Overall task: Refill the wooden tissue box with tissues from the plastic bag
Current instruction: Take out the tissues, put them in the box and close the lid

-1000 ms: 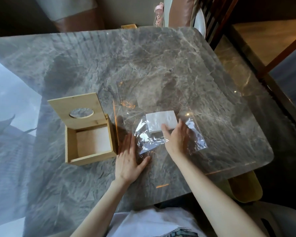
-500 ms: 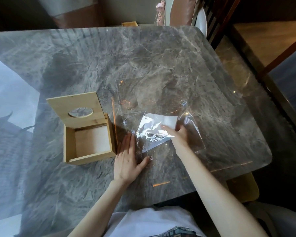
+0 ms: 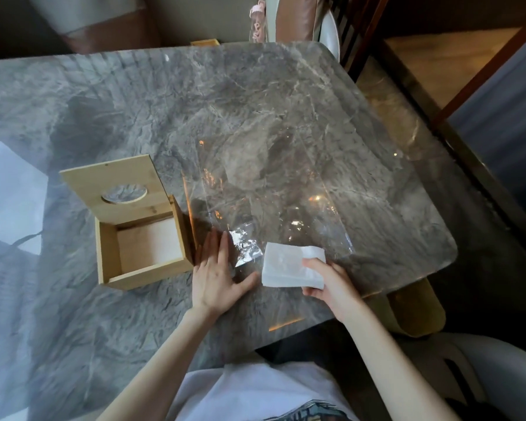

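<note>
The wooden tissue box [image 3: 110, 253] stands open and empty on the marble table, its lid [image 3: 116, 185] with an oval hole lying flat behind it. A clear plastic bag [image 3: 271, 202] lies flat to the right of the box. My left hand [image 3: 217, 276] presses flat on the bag's near left corner, fingers apart, beside the box. My right hand [image 3: 331, 284] grips a white stack of tissues [image 3: 286, 265] by its right edge, just outside the bag's near edge.
The grey marble table [image 3: 73, 329] ends close on the right and near side, with a rounded corner by my right hand. Brown chairs [image 3: 104, 28] stand beyond the far edge, and a yellow stool [image 3: 416, 308] sits under the near right corner.
My right hand has pulled the tissue stack out of the bag toward me. The bag now lies flatter. My left hand has stayed pressed on the bag.
</note>
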